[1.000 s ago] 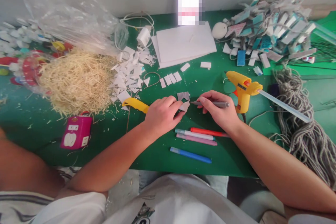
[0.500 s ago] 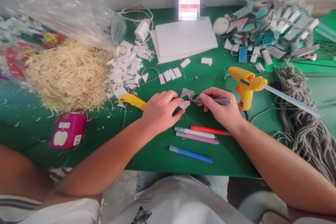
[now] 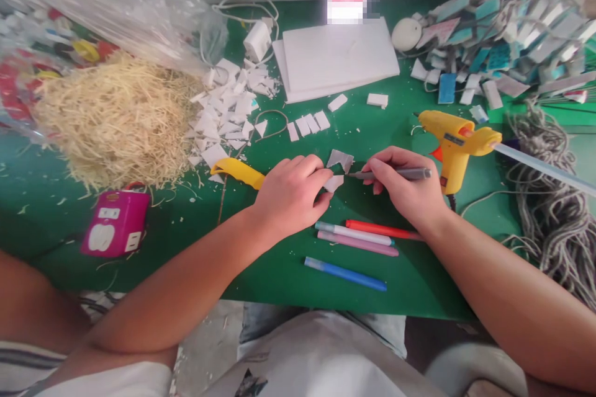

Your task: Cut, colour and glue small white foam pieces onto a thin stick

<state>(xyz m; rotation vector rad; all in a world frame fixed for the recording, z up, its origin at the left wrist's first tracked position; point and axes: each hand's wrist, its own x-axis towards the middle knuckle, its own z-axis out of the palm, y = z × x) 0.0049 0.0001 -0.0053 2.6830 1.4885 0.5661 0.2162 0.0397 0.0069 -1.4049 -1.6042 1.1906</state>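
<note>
My left hand (image 3: 292,193) is curled on the green table, pinching a small white foam piece (image 3: 334,183) between thumb and fingers. My right hand (image 3: 406,191) grips a grey pen (image 3: 399,173) whose tip points left at that piece. A grey-shaded foam piece (image 3: 339,159) lies just behind the pen tip. A yellow-handled cutter (image 3: 237,172) pokes out from behind my left hand.
Four markers lie below my hands: red (image 3: 379,230), white-teal (image 3: 352,234), pink (image 3: 357,244), blue (image 3: 345,273). A yellow glue gun (image 3: 454,146) stands to the right beside grey yarn (image 3: 554,211). Straw pile (image 3: 114,121), foam scraps (image 3: 228,118), white foam sheets (image 3: 338,59), pink gadget (image 3: 115,231), painted foam heap (image 3: 498,31).
The camera has shifted slightly, so everything sits a little further right. Both hands keep their hold, with the pen tip staying at the small foam piece.
</note>
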